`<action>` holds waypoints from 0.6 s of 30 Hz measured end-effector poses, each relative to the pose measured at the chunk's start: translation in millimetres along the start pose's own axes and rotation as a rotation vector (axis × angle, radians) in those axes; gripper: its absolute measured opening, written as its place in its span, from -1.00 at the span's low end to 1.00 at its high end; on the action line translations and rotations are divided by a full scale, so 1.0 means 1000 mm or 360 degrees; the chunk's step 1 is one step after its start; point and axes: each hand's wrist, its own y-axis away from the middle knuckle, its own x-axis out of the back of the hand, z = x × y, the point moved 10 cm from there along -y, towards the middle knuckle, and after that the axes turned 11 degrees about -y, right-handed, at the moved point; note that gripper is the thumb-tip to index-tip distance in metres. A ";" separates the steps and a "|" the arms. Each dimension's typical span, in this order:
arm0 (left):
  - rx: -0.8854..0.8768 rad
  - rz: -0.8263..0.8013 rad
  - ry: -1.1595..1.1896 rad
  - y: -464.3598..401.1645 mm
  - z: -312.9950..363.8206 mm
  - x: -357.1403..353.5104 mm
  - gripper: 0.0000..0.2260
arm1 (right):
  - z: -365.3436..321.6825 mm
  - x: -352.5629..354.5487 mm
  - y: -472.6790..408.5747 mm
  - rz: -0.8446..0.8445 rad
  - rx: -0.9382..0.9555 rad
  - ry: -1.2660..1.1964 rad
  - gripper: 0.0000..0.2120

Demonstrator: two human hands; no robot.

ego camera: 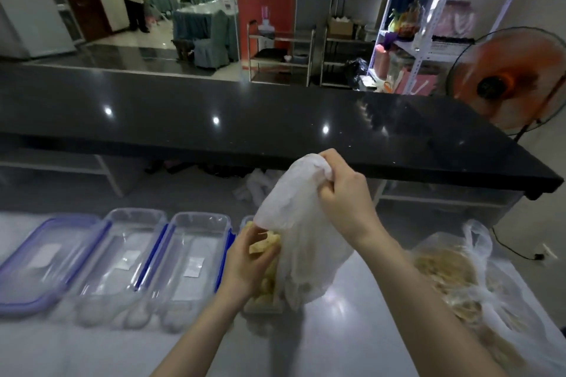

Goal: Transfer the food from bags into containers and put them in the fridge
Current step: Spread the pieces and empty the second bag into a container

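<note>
My right hand (343, 193) grips the bunched bottom of a white plastic bag (294, 223), holding it upended over a clear container (266, 304) that is mostly hidden behind my left hand and the bag. Pale yellow food pieces (265, 291) lie in that container. My left hand (249, 257) pinches a few yellow pieces at the bag's mouth. A second clear bag (459, 272) holding a heap of tan shredded food rests on the steel table to the right.
Two clear containers (125, 254) (190, 257) with blue clips and a purple-rimmed lid (39, 266) line the steel table (352, 330) at the left. A black counter (245, 119) runs across behind. An orange fan (508, 79) and a shelf rack (428, 24) stand at the right.
</note>
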 end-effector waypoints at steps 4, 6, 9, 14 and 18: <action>0.0035 0.0121 0.0080 -0.010 -0.014 0.040 -0.96 | -0.033 -0.037 -0.015 -0.0065 0.0049 -0.0149 -0.77; 0.0113 0.0084 0.0273 -0.016 -0.024 0.061 -0.93 | -0.046 -0.056 -0.021 -0.0087 0.0072 -0.0177 -0.78; 0.0230 0.0215 0.0648 -0.029 -0.039 0.114 -0.92 | -0.062 -0.085 -0.031 -0.0085 0.0090 -0.0174 -0.79; 0.0190 0.0474 0.0798 -0.053 -0.051 0.211 -0.93 | -0.081 -0.138 -0.045 -0.0050 0.0066 -0.0161 -0.79; 0.0139 0.0586 0.0790 -0.065 -0.063 0.265 -0.95 | -0.092 -0.184 -0.054 -0.0035 0.0039 -0.0172 -0.79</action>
